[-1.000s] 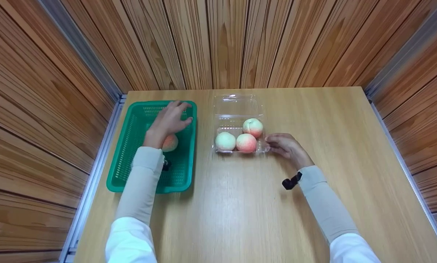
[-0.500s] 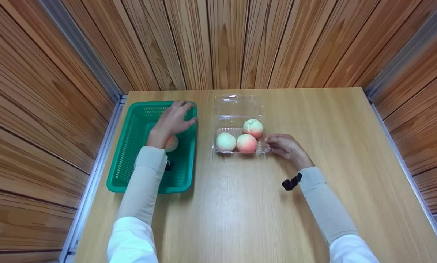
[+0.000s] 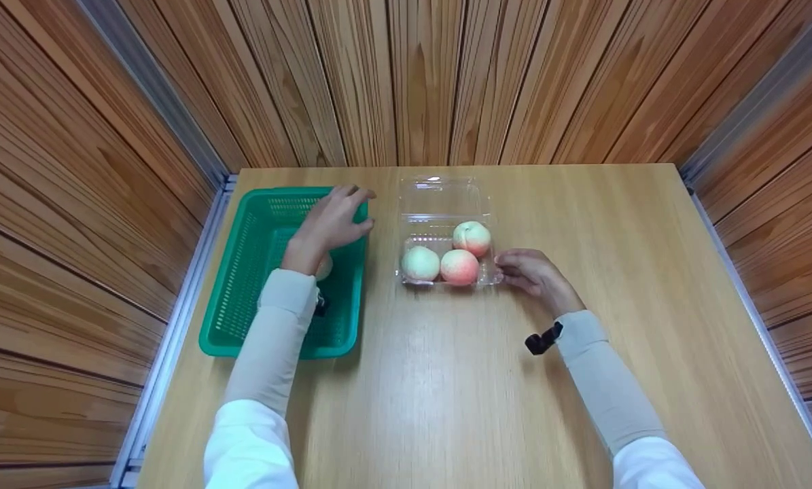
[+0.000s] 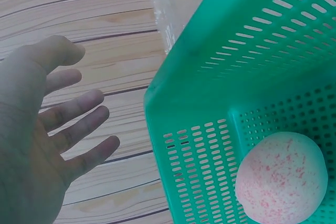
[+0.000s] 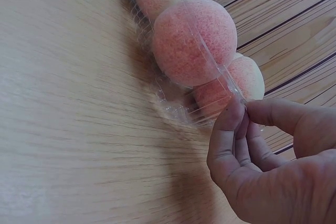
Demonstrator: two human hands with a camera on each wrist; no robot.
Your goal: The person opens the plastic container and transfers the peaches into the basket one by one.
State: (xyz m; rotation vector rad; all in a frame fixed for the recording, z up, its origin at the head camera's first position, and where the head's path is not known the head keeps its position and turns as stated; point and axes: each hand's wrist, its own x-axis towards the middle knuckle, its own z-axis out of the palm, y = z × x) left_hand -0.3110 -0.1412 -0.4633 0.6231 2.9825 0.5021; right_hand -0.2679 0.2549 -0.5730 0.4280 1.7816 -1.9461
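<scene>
The right hand [image 3: 531, 270] pinches the plastic edge of a clear box [image 3: 429, 242] at its near right corner, thumb and fingers [image 5: 226, 124] pressed narrowly together on it. Three peaches sit in the box to the left of these fingers: the back peach [image 3: 471, 238] just beside them and a little farther from the person, the front peach [image 3: 459, 267] also near them on their left, and the left peach [image 3: 420, 263] beyond that one, the farthest of the three from the right fingertips. The lid [image 3: 443, 199] is folded back, beyond the right fingers and to their left. The left hand [image 3: 331, 221] hovers over the far right part of a green basket [image 3: 236, 285], its fingers wide apart and holding nothing, with the fingertips reaching past the rim towards the box, which stands to their right with a gap between. A fourth peach [image 4: 282, 178] lies in the basket, lower than the left fingers, nearer the person and apart from them; in the head view the left wrist partly hides it. Both box and basket rest on a wooden bench [image 3: 446, 394]. A black device [image 3: 541, 338] at the right wrist is behind the right fingers, on the person's side, and a panelled wall [image 3: 419, 81] rises beyond both sets of fingers.
</scene>
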